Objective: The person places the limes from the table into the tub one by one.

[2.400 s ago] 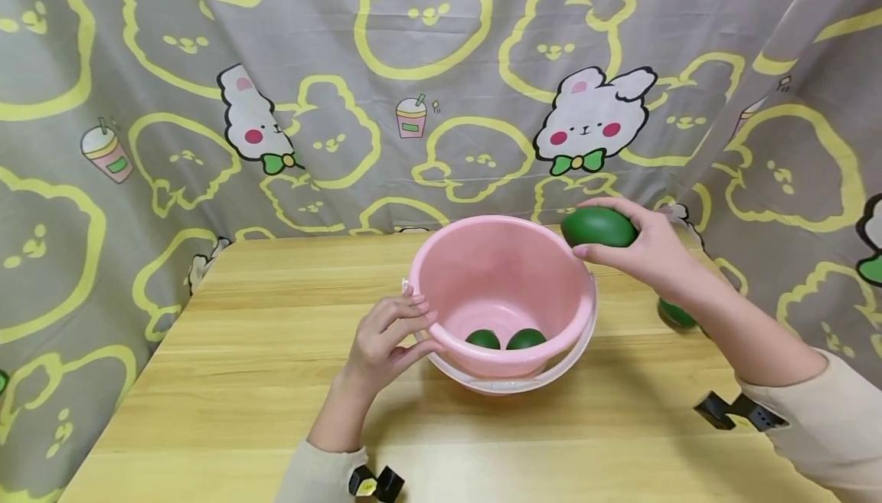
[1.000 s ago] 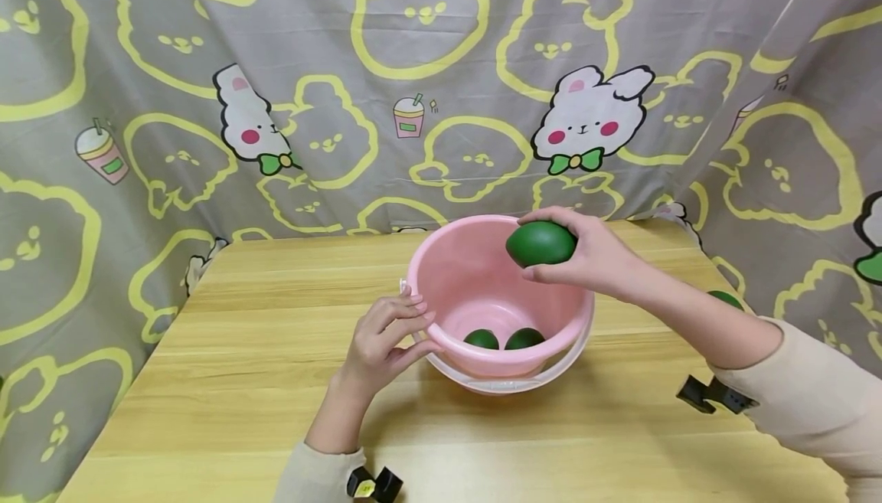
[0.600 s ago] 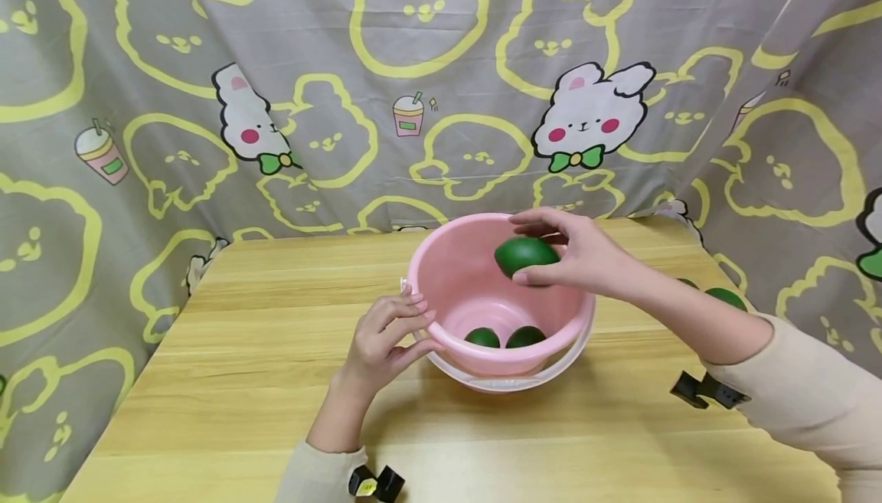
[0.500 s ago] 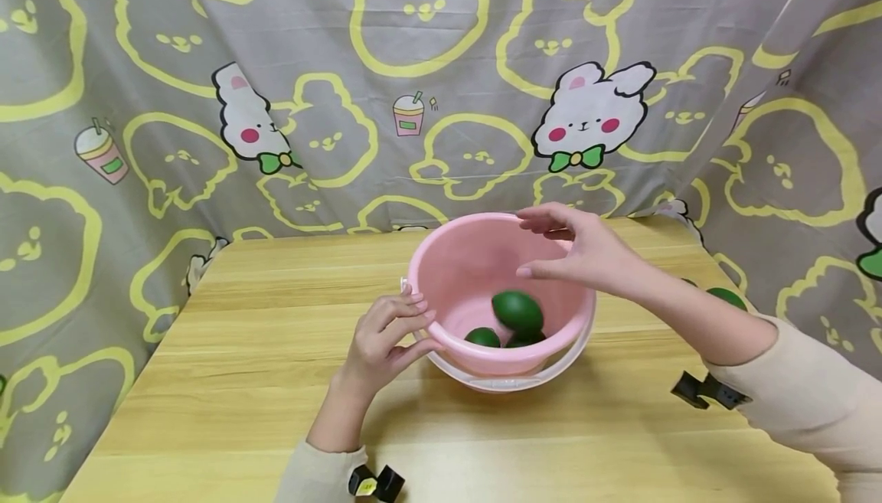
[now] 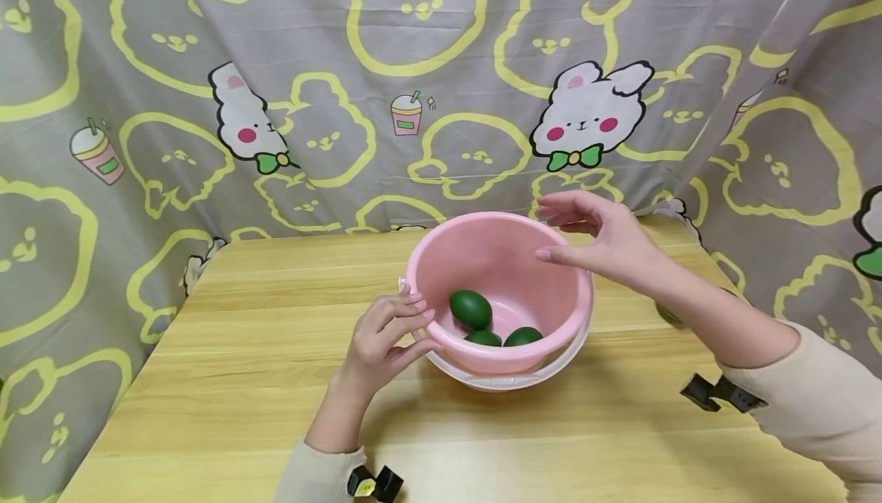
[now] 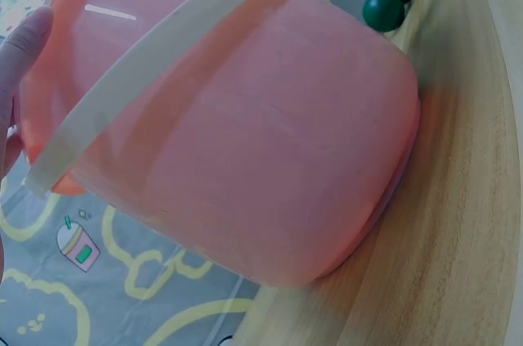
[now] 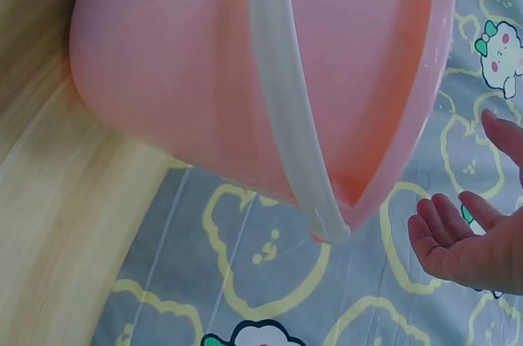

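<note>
A pink bucket (image 5: 503, 258) with a white handle (image 5: 510, 382) stands on the table in the head view. Three dark green, smooth oval fruits, lime-like in shape, lie inside it; one fruit (image 5: 472, 309) rests against another (image 5: 484, 338), and the third (image 5: 524, 336) is to their right. The near wall partly hides the lower two. My left hand (image 5: 389, 338) grips the bucket's left rim between thumb and fingers. Above the right rim, my right hand (image 5: 606, 239) holds nothing, its thumb and fingers spread apart; the right wrist view also shows this hand (image 7: 482, 240).
Outside the bucket, two more green fruits (image 6: 383, 11) sit on the wooden table (image 5: 276, 380) in the left wrist view. In the head view my right forearm mostly covers the fruit (image 5: 668, 315) there. A grey patterned curtain (image 5: 317, 44) hangs around the table.
My right hand brought a green fruit over the bucket and let it go. The fruit dropped in and rolled left. The right hand has drawn back to the right; the left stayed put.
</note>
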`<state>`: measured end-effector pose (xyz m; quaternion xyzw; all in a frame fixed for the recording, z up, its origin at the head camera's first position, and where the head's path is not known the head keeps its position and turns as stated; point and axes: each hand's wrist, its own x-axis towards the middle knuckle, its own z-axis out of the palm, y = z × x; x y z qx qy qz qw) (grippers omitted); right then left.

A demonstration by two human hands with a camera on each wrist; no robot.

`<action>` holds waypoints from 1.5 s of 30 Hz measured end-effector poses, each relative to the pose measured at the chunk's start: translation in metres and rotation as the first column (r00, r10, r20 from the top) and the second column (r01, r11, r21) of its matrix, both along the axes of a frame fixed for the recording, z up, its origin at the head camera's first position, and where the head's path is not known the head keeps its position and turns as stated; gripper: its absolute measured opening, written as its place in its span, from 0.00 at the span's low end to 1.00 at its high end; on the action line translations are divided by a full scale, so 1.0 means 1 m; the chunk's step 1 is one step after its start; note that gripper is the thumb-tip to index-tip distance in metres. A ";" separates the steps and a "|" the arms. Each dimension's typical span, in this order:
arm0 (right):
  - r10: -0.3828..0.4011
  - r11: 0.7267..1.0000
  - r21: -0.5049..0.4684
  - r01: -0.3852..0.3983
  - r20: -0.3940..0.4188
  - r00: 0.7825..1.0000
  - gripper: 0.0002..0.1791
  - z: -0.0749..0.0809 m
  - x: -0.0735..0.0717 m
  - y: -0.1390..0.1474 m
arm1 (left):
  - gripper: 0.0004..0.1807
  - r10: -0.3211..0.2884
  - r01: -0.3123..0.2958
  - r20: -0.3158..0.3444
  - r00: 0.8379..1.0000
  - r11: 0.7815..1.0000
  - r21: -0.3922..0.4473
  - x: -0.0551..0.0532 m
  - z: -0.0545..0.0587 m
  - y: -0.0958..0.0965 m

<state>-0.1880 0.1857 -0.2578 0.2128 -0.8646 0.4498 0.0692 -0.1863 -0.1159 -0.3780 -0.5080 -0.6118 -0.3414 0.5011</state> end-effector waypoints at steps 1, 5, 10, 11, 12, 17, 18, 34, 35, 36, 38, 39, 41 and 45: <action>-0.003 1.000 0.000 0.003 -0.007 1.000 0.33 0.000 0.000 0.001 | 0.19 0.000 0.000 0.001 1.000 1.000 0.000 0.000 0.000 0.000; -0.018 1.000 -0.004 0.017 -0.022 1.000 0.33 0.001 0.000 0.005 | 0.19 -0.003 0.003 0.004 1.000 1.000 0.000 0.000 -0.001 0.000; -0.040 0.999 -0.012 0.040 -0.031 0.999 0.34 0.001 0.001 0.012 | 0.19 -0.009 0.009 0.001 1.000 1.000 0.001 0.000 -0.001 -0.001; -0.044 0.999 -0.014 0.044 -0.033 0.998 0.34 0.002 0.001 0.013 | 0.19 -0.009 0.009 -0.001 1.000 1.000 0.001 0.000 -0.001 -0.001; -0.051 0.999 -0.011 0.050 -0.035 0.998 0.34 0.002 0.002 0.014 | 0.19 -0.010 0.010 -0.002 1.000 1.000 0.001 0.000 -0.001 -0.001; -0.109 0.994 0.003 0.109 -0.012 0.994 0.33 0.006 0.004 0.019 | 0.19 -0.011 0.011 -0.008 1.000 1.000 0.001 0.000 0.000 0.000; -0.120 0.993 0.005 0.120 -0.008 0.993 0.33 0.007 0.004 0.020 | 0.19 -0.011 0.011 -0.008 1.000 1.000 0.000 0.000 0.000 0.000; -0.181 0.983 -0.024 0.181 0.001 0.983 0.30 0.005 0.003 0.040 | 0.18 0.007 -0.008 -0.003 1.000 1.000 -0.013 0.000 0.001 -0.002; -0.183 0.982 -0.037 0.184 0.008 0.983 0.30 0.005 0.002 0.042 | 0.18 0.007 -0.007 -0.003 1.000 1.000 -0.012 0.000 0.001 -0.002; -0.188 0.981 -0.050 0.189 0.015 0.982 0.30 0.004 0.002 0.043 | 0.18 0.007 -0.007 -0.003 1.000 1.000 -0.012 0.000 0.001 -0.002; -0.199 0.977 -0.072 0.200 0.026 0.980 0.29 0.004 0.002 0.047 | 0.19 0.006 -0.007 -0.003 1.000 1.000 -0.012 0.000 0.002 -0.002; -0.204 0.976 -0.077 0.206 0.031 0.978 0.29 0.003 0.002 0.048 | 0.19 0.006 -0.006 -0.003 1.000 1.000 -0.011 0.000 0.002 -0.002; -0.216 0.973 -0.078 0.219 0.038 0.976 0.29 0.002 0.002 0.052 | 0.19 0.003 -0.003 -0.005 1.000 1.000 -0.009 0.000 0.002 -0.002; -0.248 0.964 -0.087 0.250 0.037 0.968 0.29 0.001 0.003 0.061 | 0.18 -0.005 0.005 -0.012 1.000 1.000 -0.008 -0.001 0.002 0.000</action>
